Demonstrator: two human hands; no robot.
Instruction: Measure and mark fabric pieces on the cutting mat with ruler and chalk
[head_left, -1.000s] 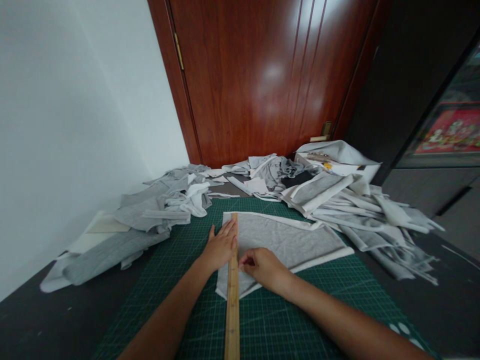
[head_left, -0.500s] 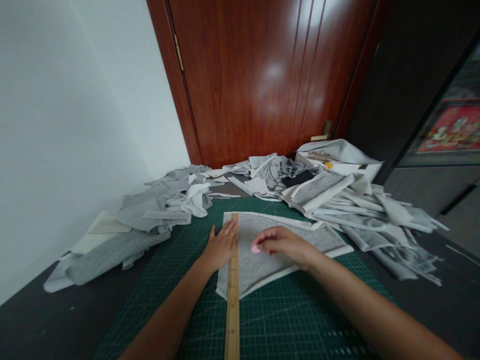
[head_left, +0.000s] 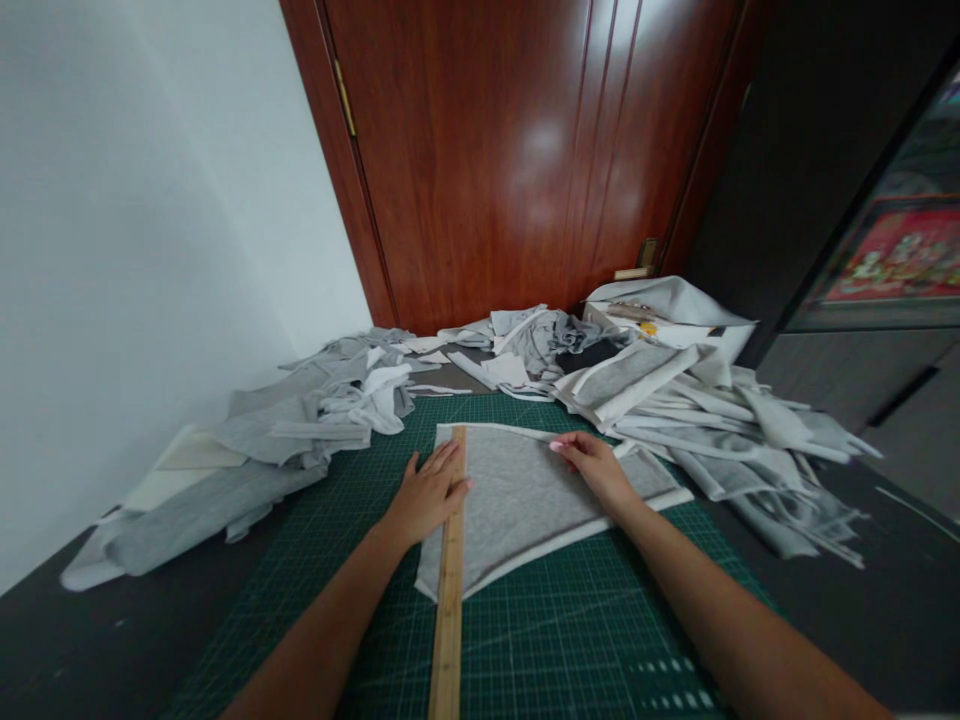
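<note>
A grey fabric piece [head_left: 517, 490] with pale folded edges lies flat on the green gridded cutting mat [head_left: 555, 640]. Across its left end runs a wooden ruler [head_left: 450, 570], whose near end reaches toward me past the fabric. My left hand [head_left: 426, 500] rests flat on the ruler and the cloth beside it, fingers stretched and thumb apart. Over the fabric's far edge, right of the ruler, is my right hand [head_left: 596, 468], its fingertips pinched on a small pink piece of chalk [head_left: 556, 446]. Whether the chalk touches the cloth I cannot tell.
Grey and cream fabric scraps [head_left: 285, 430] are heaped along the left wall. More cut strips [head_left: 720, 430] pile up at the right, in front of a white box [head_left: 675, 320]. A brown wooden door [head_left: 480, 170] stands behind, with a dark cabinet [head_left: 847, 390] at the right.
My right hand has moved right and away from me, from above the middle of the fabric to its far edge. The left hand stays on the ruler. The view has shifted slightly.
</note>
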